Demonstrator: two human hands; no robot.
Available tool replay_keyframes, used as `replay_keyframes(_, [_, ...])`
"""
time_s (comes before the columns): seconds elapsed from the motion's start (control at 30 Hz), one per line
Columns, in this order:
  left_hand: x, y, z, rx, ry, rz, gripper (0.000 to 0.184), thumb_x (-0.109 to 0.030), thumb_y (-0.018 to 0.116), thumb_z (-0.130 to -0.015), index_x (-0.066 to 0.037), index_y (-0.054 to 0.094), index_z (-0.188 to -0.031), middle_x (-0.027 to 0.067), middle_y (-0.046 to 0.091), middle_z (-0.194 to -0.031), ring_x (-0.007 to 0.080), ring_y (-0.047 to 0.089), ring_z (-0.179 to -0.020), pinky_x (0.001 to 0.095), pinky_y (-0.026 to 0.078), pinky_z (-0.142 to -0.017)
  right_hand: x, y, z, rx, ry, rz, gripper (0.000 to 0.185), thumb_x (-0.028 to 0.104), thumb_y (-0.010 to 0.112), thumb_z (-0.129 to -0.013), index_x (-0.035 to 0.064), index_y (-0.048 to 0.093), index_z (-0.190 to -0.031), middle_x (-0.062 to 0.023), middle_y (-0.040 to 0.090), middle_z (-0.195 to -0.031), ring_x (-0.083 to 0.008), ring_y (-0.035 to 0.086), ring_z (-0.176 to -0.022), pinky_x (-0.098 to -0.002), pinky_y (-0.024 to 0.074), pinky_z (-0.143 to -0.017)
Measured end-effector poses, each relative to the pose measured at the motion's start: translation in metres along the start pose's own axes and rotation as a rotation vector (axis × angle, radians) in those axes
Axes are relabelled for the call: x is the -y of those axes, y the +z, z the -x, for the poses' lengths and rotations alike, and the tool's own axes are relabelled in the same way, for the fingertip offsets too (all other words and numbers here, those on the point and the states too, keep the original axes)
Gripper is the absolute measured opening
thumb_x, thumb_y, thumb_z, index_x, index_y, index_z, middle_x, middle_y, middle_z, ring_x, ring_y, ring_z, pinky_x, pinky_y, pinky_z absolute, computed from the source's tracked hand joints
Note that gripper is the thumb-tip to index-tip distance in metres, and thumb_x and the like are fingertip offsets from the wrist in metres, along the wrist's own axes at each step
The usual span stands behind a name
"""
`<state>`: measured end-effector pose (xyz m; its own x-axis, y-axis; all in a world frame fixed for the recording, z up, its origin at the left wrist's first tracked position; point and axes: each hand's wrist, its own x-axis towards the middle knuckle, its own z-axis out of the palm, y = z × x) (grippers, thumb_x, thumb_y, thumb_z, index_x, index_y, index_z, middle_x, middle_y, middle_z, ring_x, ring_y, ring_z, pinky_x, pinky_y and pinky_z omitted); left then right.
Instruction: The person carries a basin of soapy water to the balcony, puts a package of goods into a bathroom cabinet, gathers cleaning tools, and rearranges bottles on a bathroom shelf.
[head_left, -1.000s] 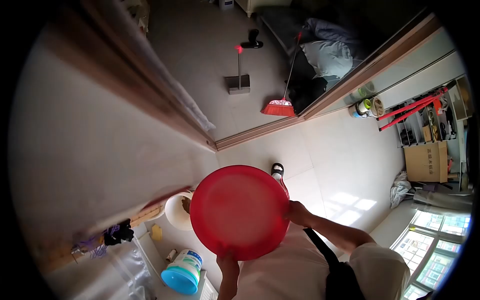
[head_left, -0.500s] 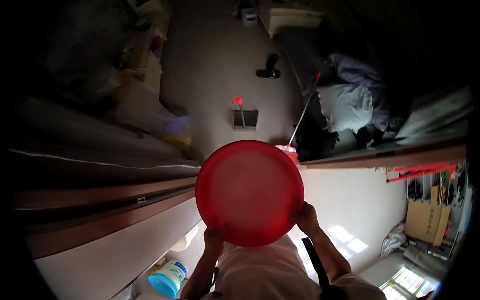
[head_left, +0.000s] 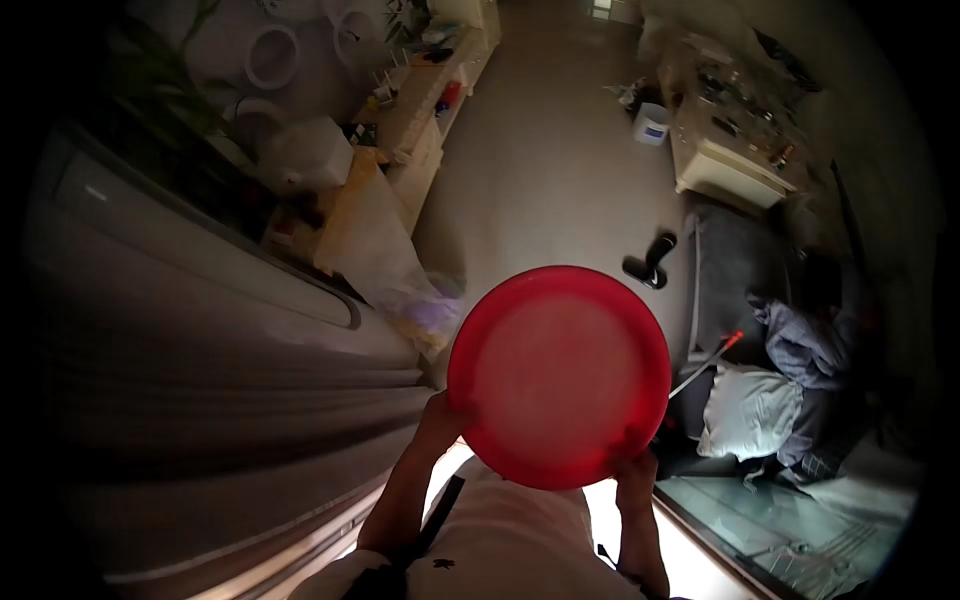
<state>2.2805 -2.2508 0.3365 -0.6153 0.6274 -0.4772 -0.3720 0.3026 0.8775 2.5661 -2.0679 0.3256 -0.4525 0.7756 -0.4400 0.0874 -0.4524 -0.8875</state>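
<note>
A wide round red basin (head_left: 560, 370) is held level in front of my body. My left hand (head_left: 443, 422) is closed on its left rim, and my right hand (head_left: 634, 470) grips the lower right edge. Dark finger shapes show faintly through the basin wall near my right hand. The inside looks pale pink and smooth; whether it holds water I cannot tell. Most of my fingers are hidden by the basin.
Black slippers (head_left: 652, 262) lie on the floor ahead, beside a grey sofa (head_left: 735, 290) with a white pillow (head_left: 752, 410). A long low cabinet (head_left: 425, 165) runs along the left; a coffee table (head_left: 735, 170) and white bucket (head_left: 651, 124) stand farther off.
I have moved forward through the doorway and turned, with the basin still in both hands. The dustpan on the floor is now out of sight, and more of the room ahead shows.
</note>
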Motion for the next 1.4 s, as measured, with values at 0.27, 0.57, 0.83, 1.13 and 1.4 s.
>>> replay_keyframes(0.27, [-0.098, -0.013, -0.204, -0.154, -0.014, 0.150, 0.036, 0.001, 0.060, -0.075, 0.005, 0.058, -0.111, 0.0089, 0.065, -0.101, 0.0169, 0.061, -0.089, 0.0305, 0.049, -0.079, 0.124, 0.113, -0.251, 0.071, 0.070, 0.198, 0.035, 0.013, 0.064, -0.068, -0.0064, 0.060, -0.098, -0.0074, 0.064, -0.080, -0.0132, 0.060, -0.068, -0.0273, 0.0485, -0.060])
replay_keyframes(0.57, [-0.243, -0.060, -0.481, -0.220, -0.072, 0.189, 0.038, 0.008, 0.057, -0.075, 0.006, 0.055, -0.113, 0.0115, 0.063, -0.106, 0.0213, 0.062, -0.093, 0.0334, 0.051, -0.082, 0.191, 0.255, -0.530, 0.108, 0.098, 0.198, 0.039, 0.015, 0.065, -0.070, -0.0071, 0.061, -0.102, -0.0115, 0.068, -0.090, -0.0167, 0.064, -0.081, -0.0298, 0.0502, -0.072])
replay_keyframes(0.83, [-0.416, -0.081, -0.763, -0.121, 0.019, 0.080, 0.034, 0.003, 0.060, -0.076, 0.003, 0.058, -0.110, 0.0078, 0.064, -0.102, 0.0178, 0.062, -0.091, 0.0306, 0.050, -0.080, 0.329, 0.387, -0.784, 0.096, 0.134, 0.065, 0.036, -0.001, 0.058, -0.073, -0.0065, 0.058, -0.108, -0.0122, 0.066, -0.095, -0.0203, 0.065, -0.078, -0.0313, 0.0542, -0.064])
replay_keyframes(1.13, [-0.639, -0.077, -1.149, -0.001, 0.043, -0.048, 0.030, -0.010, 0.063, -0.077, 0.005, 0.062, -0.103, 0.0075, 0.066, -0.092, 0.0152, 0.061, -0.083, 0.0295, 0.049, -0.073, 0.517, 0.520, -1.103, -0.046, 0.031, 0.016, 0.035, 0.005, 0.062, -0.073, -0.0066, 0.059, -0.106, -0.0105, 0.066, -0.092, -0.0172, 0.063, -0.078, -0.0285, 0.0512, -0.069])
replay_keyframes(1.4, [-0.827, -0.032, -1.512, 0.053, 0.003, 0.143, 0.037, 0.000, 0.062, -0.075, 0.004, 0.057, -0.111, 0.0097, 0.064, -0.099, 0.0193, 0.062, -0.087, 0.0305, 0.052, -0.074, 0.644, 0.614, -1.479, -0.163, -0.186, 0.145, 0.034, 0.016, 0.066, -0.074, -0.0070, 0.063, -0.099, -0.0116, 0.068, -0.089, -0.0176, 0.063, -0.082, -0.0305, 0.0494, -0.073])
